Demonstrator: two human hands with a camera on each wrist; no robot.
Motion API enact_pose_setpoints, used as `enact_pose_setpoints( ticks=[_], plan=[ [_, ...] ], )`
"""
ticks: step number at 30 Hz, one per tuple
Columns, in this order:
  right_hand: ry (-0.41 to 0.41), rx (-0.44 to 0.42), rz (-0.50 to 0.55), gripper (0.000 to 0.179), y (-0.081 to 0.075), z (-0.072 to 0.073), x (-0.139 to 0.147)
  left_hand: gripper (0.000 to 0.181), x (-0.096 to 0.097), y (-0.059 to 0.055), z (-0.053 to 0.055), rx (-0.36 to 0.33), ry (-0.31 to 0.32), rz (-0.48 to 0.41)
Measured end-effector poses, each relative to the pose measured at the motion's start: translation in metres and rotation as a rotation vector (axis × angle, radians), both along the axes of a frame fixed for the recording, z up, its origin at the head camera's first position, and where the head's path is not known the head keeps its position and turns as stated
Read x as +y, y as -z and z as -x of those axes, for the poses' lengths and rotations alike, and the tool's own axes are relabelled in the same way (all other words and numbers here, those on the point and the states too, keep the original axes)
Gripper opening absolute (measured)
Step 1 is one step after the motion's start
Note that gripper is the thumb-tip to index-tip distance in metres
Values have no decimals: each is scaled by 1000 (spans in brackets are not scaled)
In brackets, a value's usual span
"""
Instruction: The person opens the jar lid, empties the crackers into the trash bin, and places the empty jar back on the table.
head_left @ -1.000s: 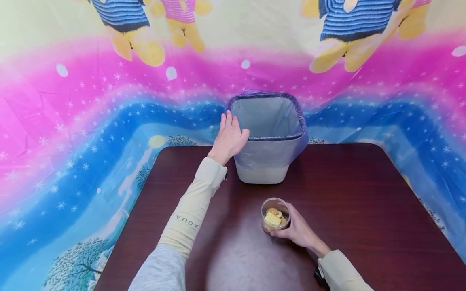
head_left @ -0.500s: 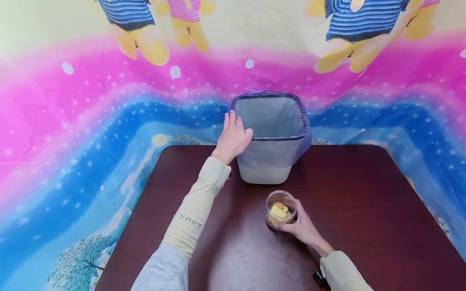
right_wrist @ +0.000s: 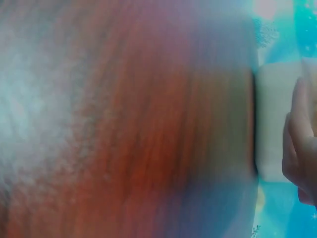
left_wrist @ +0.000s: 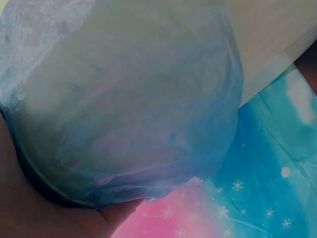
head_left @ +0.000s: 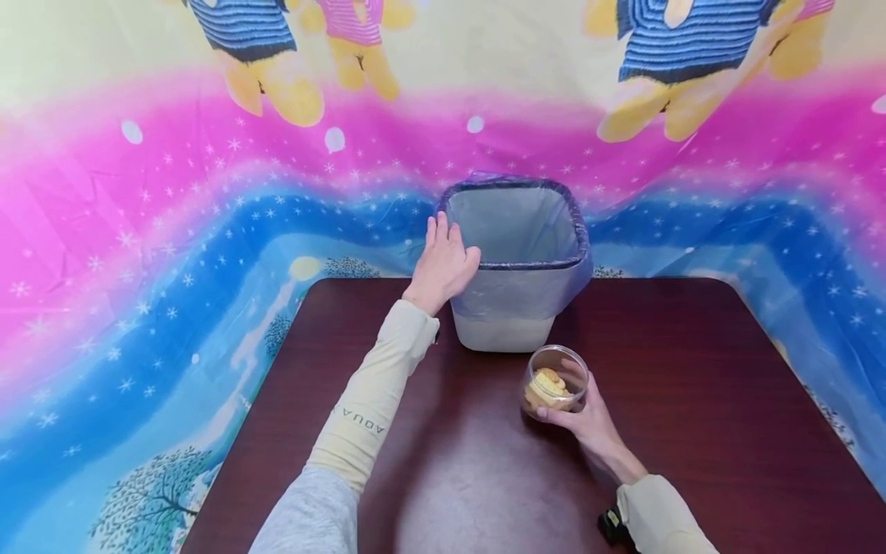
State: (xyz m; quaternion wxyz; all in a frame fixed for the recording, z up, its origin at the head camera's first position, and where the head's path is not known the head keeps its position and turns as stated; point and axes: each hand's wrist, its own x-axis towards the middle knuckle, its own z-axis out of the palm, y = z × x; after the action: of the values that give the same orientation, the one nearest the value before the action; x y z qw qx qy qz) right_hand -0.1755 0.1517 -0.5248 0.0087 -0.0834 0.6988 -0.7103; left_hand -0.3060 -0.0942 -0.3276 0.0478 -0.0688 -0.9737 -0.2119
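A bin (head_left: 505, 333) with a translucent purple liner (head_left: 526, 292) folded over its rim stands at the back of the table. My left hand (head_left: 443, 265) rests on its front left corner, fingers straight along the left side and thumb at the front rim. In the left wrist view, the liner (left_wrist: 148, 114) fills most of the picture, and part of the hand (left_wrist: 44, 208) shows below. My right hand (head_left: 591, 423) grips a clear round plastic jar (head_left: 557, 355), which has biscuits (head_left: 549, 387) inside. In the right wrist view, the hand (right_wrist: 299, 148) shows at the right edge.
The dark red-brown table (head_left: 692, 369) has its far edge just behind the bin. A printed cloth (head_left: 228, 169) with pink and blue bands hangs around the back and sides.
My right hand has carried the jar forward and to the right, closer to the bin, and the jar tips a little more. The left hand keeps its place on the rim.
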Motion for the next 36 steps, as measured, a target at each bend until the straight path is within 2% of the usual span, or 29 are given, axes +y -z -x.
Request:
enact_pose_setpoints(
  ticks=[6, 9, 16, 22, 32, 36],
  plan=[
    [-39, 102, 162, 90, -10, 5, 5, 66, -1, 1, 0, 0, -2, 0],
    [-30, 145, 223, 89, -15, 12, 11, 66, 0, 1, 1, 1, -3, -5],
    [42, 109, 273, 91, -38, 17, 19, 65, 0, 3, 3, 6, -6, -8],
    [75, 157, 300, 91, -50, 21, 24, 65, 1, 4, 3, 17, -6, 4],
    [67, 226, 546, 80, -74, 32, 33, 65, 0, 3, 5, 24, -5, 9],
    [70, 245, 599, 78, -83, 36, 34, 65, -1, 2, 3, 22, -6, 8]
  ],
)
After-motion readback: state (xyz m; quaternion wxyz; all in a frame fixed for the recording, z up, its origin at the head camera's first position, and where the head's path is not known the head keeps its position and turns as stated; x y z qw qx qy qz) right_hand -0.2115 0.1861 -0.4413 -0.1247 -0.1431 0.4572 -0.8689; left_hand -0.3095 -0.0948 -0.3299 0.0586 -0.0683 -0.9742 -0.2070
